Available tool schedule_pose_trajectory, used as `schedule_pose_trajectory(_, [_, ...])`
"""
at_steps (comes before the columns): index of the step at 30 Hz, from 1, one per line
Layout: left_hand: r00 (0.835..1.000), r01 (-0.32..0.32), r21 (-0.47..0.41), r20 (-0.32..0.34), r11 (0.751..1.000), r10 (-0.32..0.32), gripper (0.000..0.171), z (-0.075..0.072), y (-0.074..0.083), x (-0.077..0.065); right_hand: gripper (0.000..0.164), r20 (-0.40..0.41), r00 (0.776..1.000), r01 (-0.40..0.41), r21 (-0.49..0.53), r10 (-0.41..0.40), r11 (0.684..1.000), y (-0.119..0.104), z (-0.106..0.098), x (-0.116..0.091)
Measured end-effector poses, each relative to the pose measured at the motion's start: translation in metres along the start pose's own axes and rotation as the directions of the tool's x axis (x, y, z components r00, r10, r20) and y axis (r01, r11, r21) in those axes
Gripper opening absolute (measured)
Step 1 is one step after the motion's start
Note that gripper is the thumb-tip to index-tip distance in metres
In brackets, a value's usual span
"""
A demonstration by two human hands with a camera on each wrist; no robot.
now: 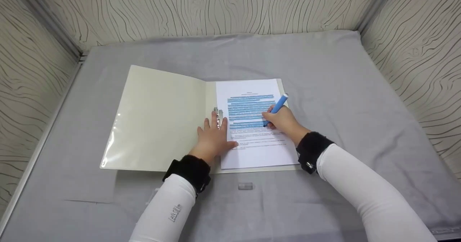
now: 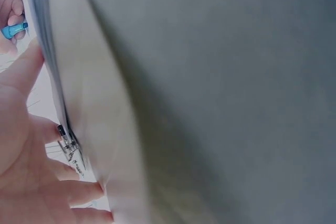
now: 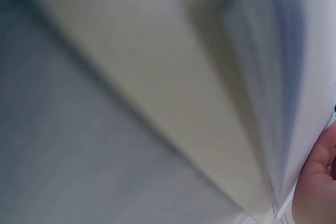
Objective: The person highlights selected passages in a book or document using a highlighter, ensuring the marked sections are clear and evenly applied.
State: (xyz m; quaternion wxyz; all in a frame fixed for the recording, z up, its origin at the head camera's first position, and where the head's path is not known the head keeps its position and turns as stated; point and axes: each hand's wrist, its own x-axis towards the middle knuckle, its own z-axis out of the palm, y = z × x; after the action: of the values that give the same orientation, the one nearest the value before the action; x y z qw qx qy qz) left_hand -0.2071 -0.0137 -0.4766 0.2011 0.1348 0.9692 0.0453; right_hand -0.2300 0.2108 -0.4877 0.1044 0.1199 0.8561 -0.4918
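Note:
A cream ring folder [image 1: 162,119] lies spread on the table, with a stack of printed paper [image 1: 259,158] on its right side. Blue strokes cover the upper lines of text; plain lines show below them. My right hand [image 1: 284,121] pinches a blue marker [image 1: 279,104] at a slant, its dark tip at the right end of the lowest blue line. My left hand [image 1: 212,141] rests with spread fingers over the folder's metal clip [image 1: 220,113], thumb on the page's left margin. In the left wrist view the fingers [image 2: 79,192] are straight beside the clip.
A small grey block [image 1: 245,186] lies on the grey cloth [image 1: 324,72] in front of the folder. The folder's left cover rises off the cloth. Wood-patterned panels [image 1: 216,11] stand around the table's back and sides.

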Motion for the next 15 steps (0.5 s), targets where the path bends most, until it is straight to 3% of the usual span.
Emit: schedule_pose_trajectory(15, [1.0,0.0,-0.012,-0.009,1.0,0.0,0.092,-0.0017,0.001,-0.0026,0.02,0.01,1.0,-0.014,0.013,0.014,1.0,0.0023,-0.0015,-0.0007])
